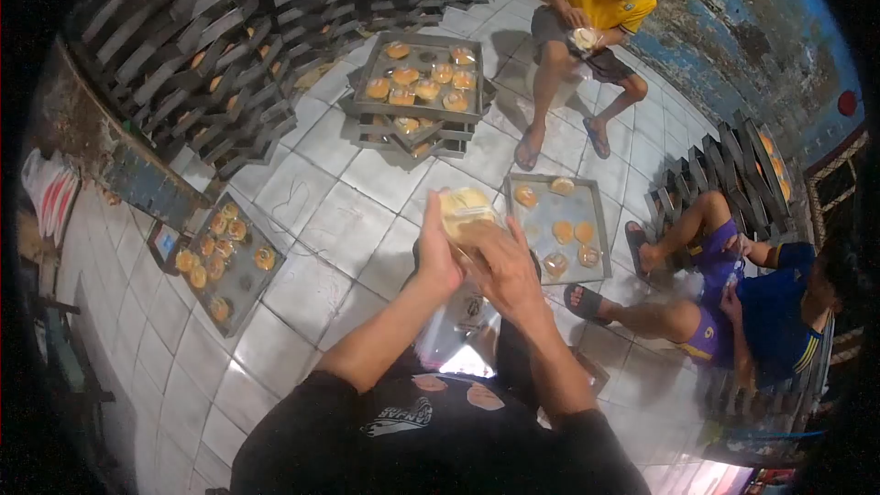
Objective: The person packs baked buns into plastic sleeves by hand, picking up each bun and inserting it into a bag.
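A pale yellow bun (466,206) in what looks like clear wrapping is held up in front of me. My left hand (438,252) supports its left side with the fingers round it. Across its lower right side lies my right hand (502,266), its fingers bent against the bun and wrapping. On my lap, below both hands, rests a stack of clear plastic bags (467,335). Just right of my hands a metal tray (600,220) on the floor holds several buns (561,232), some of them wrapped.
Stacked trays (477,82) of buns stand ahead, and another bun tray (243,298) lies left. A person in yellow (600,0) sits at the back; a person in blue (775,312) sits right. More trays (733,165) stand behind that person.
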A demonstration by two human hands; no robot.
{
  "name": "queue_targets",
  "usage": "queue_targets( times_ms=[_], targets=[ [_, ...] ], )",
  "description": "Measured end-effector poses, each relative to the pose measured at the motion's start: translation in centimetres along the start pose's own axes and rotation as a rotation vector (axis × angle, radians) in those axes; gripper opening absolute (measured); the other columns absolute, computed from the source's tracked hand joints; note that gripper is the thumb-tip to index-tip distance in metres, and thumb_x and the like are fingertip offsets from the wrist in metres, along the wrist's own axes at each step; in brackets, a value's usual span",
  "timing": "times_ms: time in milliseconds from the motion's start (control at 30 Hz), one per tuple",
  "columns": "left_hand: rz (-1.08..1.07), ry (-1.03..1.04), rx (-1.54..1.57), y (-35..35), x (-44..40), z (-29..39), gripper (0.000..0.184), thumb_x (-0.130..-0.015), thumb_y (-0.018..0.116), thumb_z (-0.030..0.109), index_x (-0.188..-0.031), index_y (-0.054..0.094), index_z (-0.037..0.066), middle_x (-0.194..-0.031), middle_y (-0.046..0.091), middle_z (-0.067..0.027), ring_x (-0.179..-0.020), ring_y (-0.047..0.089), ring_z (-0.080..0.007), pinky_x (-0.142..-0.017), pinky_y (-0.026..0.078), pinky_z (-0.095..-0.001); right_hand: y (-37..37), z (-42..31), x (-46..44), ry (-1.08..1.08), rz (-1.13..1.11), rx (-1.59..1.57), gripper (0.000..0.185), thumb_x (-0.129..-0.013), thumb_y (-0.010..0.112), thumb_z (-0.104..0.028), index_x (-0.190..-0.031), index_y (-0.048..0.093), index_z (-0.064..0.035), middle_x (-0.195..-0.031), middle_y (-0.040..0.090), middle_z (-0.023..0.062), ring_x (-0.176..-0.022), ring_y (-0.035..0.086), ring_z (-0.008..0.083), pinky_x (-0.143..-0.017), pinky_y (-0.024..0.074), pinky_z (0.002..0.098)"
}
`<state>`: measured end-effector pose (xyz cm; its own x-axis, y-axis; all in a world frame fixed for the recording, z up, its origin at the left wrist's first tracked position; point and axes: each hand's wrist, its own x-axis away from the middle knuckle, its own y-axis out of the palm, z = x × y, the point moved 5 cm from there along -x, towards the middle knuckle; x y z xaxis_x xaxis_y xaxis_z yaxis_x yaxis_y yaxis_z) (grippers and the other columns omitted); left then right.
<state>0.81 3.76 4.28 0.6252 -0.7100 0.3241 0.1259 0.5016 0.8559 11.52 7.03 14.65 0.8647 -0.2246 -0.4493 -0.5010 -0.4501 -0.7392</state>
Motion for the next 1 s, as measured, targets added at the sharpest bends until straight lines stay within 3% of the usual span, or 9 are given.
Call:
queue_targets(
  times_ms=[67, 167, 433, 767, 800, 833, 900, 967, 1000],
  targets=[
    [-0.042, -0.120, 0.028, -0.7, -0.8, 0.4, 0.089, -0.096, 0.030, 0.082, -0.136, 0.058, 0.008, -0.118, 0.070, -0.0160, -0.106, 0.069, -0.0320, -0.096, 0.055, -0.0462, -0.3, -0.9, 0.3, 0.006, 0.035, -0.108, 0.035, -0.083, 0.076, -0.005, -0.116, 0.065, -0.0037, -0.114, 0.069, 0.0141, -0.108, 0.065, 0.0352, -0.106, 0.0398, 0.0541],
    [-0.076, -0.226, 0.028, -0.7, 0.1, 0.0, 0.096, -0.095, 0.026, 0.085, -0.139, 0.056, 0.005, -0.124, 0.068, -0.0176, -0.113, 0.066, -0.0335, -0.097, 0.055, -0.0478, 0.5, -2.0, 0.9, 0.066, 0.009, -0.121, 0.031, -0.083, 0.075, -0.003, -0.112, 0.067, -0.0036, -0.106, 0.071, 0.0117, -0.102, 0.066, 0.0322, -0.100, 0.0424, 0.0492],
    [-0.012, -0.173, 0.159, 0.1, 0.9, 2.0, 0.088, -0.098, 0.030, 0.079, -0.144, 0.049, 0.006, -0.142, 0.056, -0.0161, -0.125, 0.059, -0.0353, -0.109, 0.047, -0.0574, 0.0, -2.9, 0.3, 0.038, 0.100, -0.054, 0.018, -0.085, 0.073, 0.001, -0.102, 0.068, -0.0052, -0.097, 0.069, 0.0118, -0.087, 0.067, 0.0282, -0.083, 0.0500, 0.0399],
    [-0.105, -0.065, 0.058, -4.3, -1.5, 5.7, 0.062, -0.107, 0.036, 0.059, -0.135, 0.055, 0.008, -0.138, 0.061, -0.0158, -0.126, 0.059, -0.0338, -0.109, 0.047, -0.0602, 1.6, -3.4, 5.2, 0.232, -0.579, -1.231, 0.019, -0.090, 0.077, -0.005, -0.086, 0.058, -0.0036, -0.096, 0.066, 0.0126, -0.088, 0.064, 0.0171, -0.071, 0.0494, 0.0306],
    [0.061, -0.073, 0.047, -3.2, 0.6, 5.8, 0.058, -0.108, 0.038, 0.056, -0.135, 0.056, 0.008, -0.136, 0.062, -0.0148, -0.127, 0.060, -0.0319, -0.106, 0.049, -0.0571, 2.8, 0.2, 5.3, 0.656, -0.216, -1.103, 0.022, -0.087, 0.078, -0.003, -0.102, 0.062, -0.0011, -0.102, 0.067, 0.0113, -0.091, 0.065, 0.0206, -0.076, 0.0518, 0.0335],
    [0.063, -0.071, 0.048, -3.0, 2.3, 5.0, 0.058, -0.108, 0.038, 0.056, -0.135, 0.056, 0.008, -0.136, 0.062, -0.0148, -0.127, 0.060, -0.0319, -0.106, 0.049, -0.0571, 1.4, 1.7, 4.4, 0.351, 0.095, -0.259, 0.037, -0.087, 0.077, -0.003, -0.120, 0.060, -0.0003, -0.105, 0.068, 0.0104, -0.094, 0.067, 0.0219, -0.080, 0.0539, 0.0352],
    [-0.052, -0.431, -0.077, -2.4, 5.0, 2.3, 0.058, -0.109, 0.039, 0.054, -0.136, 0.055, 0.006, -0.136, 0.062, -0.0149, -0.126, 0.060, -0.0298, -0.107, 0.050, -0.0501, -0.1, -0.4, 3.1, 0.053, 0.278, 0.080, 0.034, -0.084, 0.078, -0.009, -0.115, 0.066, -0.0021, -0.102, 0.067, 0.0155, -0.092, 0.070, 0.0268, -0.073, 0.0554, 0.0356],
    [0.024, -0.458, -0.159, -3.1, 5.9, 2.1, 0.056, -0.110, 0.040, 0.050, -0.138, 0.054, 0.003, -0.136, 0.062, -0.0141, -0.126, 0.060, -0.0268, -0.107, 0.050, -0.0424, 0.4, -1.4, 3.2, 0.042, 0.237, 0.021, 0.029, -0.088, 0.076, -0.012, -0.113, 0.067, -0.0014, -0.100, 0.068, 0.0160, -0.090, 0.071, 0.0275, -0.072, 0.0553, 0.0363],
    [-0.046, -0.170, -0.413, -4.4, 3.7, 2.9, 0.055, -0.110, 0.040, 0.047, -0.139, 0.054, 0.002, -0.135, 0.063, -0.0141, -0.124, 0.061, -0.0251, -0.105, 0.051, -0.0398, 0.4, -1.5, 2.8, -0.001, 0.208, -0.014, 0.025, -0.091, 0.074, -0.015, -0.110, 0.068, -0.0007, -0.098, 0.069, 0.0165, -0.088, 0.071, 0.0282, -0.071, 0.0552, 0.0370]
  ],
)
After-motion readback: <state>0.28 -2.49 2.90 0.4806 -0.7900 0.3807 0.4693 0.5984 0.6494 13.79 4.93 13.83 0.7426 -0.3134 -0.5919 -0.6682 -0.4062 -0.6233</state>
